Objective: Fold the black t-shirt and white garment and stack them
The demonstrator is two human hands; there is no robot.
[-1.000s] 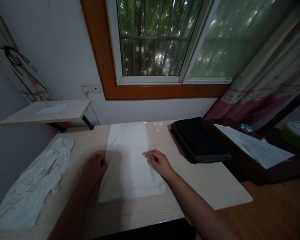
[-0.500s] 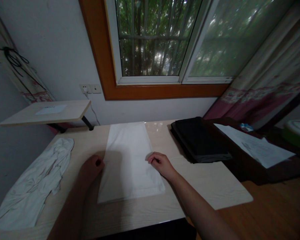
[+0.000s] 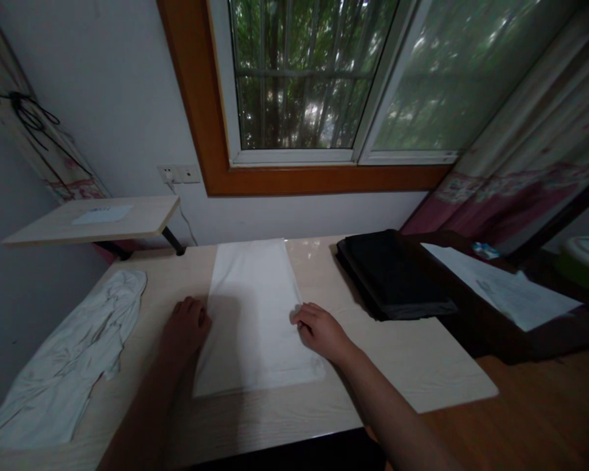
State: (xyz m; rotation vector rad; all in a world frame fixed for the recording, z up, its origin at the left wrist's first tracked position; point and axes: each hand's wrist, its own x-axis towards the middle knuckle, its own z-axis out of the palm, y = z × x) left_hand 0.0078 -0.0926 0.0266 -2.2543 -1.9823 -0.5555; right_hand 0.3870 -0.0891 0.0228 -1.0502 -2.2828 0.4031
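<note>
A folded white cloth (image 3: 260, 314) lies flat on the pale wooden table (image 3: 275, 418) in a long rectangle, its exact kind of garment not plain. At its left edge, my left hand (image 3: 189, 324) is closed, with the fingers curled down and the fingertips at the border. My right hand (image 3: 321, 331) pinches the right edge between thumb and fingers, about level with the left one. A shadow falls over the left part of the cloth.
Crumpled white cloth (image 3: 73, 360) lies along the table's left side. A stack of folded black cloth (image 3: 392, 275) sits at the back right. A small raised shelf (image 3: 147, 219) stands at the back left. Paper (image 3: 500, 288) rests on a dark surface at right.
My left hand has rolled over, its fingers now turned down at the cloth's edge. My right hand has shifted slightly right and down along its edge. The cloth lies nearly the same.
</note>
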